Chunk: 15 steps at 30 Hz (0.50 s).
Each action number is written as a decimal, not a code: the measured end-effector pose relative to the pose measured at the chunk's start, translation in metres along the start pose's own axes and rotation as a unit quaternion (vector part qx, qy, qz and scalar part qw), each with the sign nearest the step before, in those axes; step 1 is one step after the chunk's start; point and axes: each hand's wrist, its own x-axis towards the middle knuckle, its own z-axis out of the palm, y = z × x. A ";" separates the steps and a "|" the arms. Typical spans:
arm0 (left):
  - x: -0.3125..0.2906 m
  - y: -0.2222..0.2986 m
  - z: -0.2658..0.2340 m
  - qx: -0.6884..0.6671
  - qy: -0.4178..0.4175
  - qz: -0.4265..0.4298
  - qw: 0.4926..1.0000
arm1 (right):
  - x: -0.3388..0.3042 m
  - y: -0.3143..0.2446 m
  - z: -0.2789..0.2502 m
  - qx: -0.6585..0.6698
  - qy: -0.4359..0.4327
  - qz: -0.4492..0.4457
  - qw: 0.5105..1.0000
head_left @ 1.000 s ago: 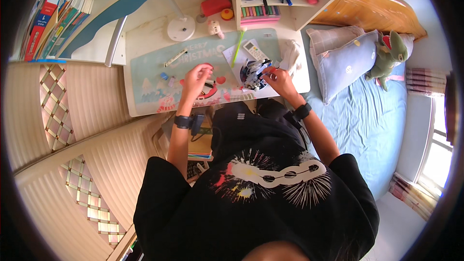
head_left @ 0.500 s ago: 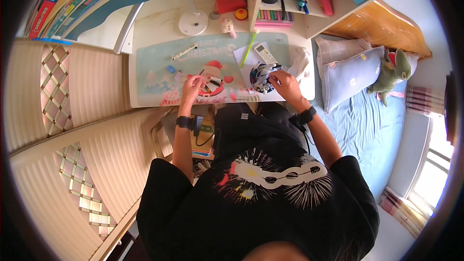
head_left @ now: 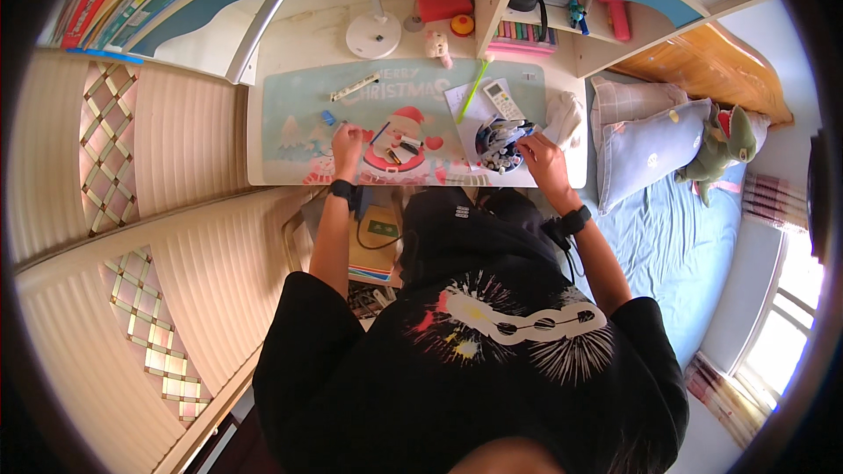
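Note:
My left hand (head_left: 347, 151) is over the left part of the desk, its fingertips pinched together. Whatever they hold is too small to make out. Just beyond them lies a small blue object (head_left: 327, 118). To the right of that hand, a dark blue pen (head_left: 380, 132), a black-and-white marker (head_left: 410, 146) and a short dark pen (head_left: 392, 157) lie on the printed desk mat (head_left: 299, 88). My right hand (head_left: 544, 162) has its fingers closed at the right rim of a dark pen holder (head_left: 500, 146), which is packed with pens. Its fingertips are partly hidden among them.
Behind the holder are a white remote control (head_left: 503, 100), paper and a green stick (head_left: 473, 92). A long pale strip (head_left: 356, 87), a lamp base (head_left: 373, 35), a small plush toy (head_left: 438, 46) and a white cloth (head_left: 564, 117) also lie there. A bed (head_left: 650, 237) is at the right.
My left hand has moved left over the mat, toward the small blue object, and covers the spot of a pale small item beside it. My right hand stays at the pen holder. The view has shifted slightly.

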 end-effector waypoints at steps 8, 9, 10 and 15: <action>0.088 0.004 0.013 0.180 0.006 0.131 0.975 | 0.005 0.000 0.015 -0.057 0.026 0.010 0.998; 0.093 0.006 0.021 0.186 0.009 0.158 0.970 | 0.003 -0.001 0.015 -0.062 0.031 0.017 0.997; 0.094 0.006 0.028 0.181 0.004 0.163 0.970 | 0.002 -0.002 0.016 -0.075 0.037 0.006 0.996; 0.092 0.017 0.044 0.393 -0.085 -0.013 0.915 | -0.016 -0.018 0.000 -0.069 0.052 0.050 0.995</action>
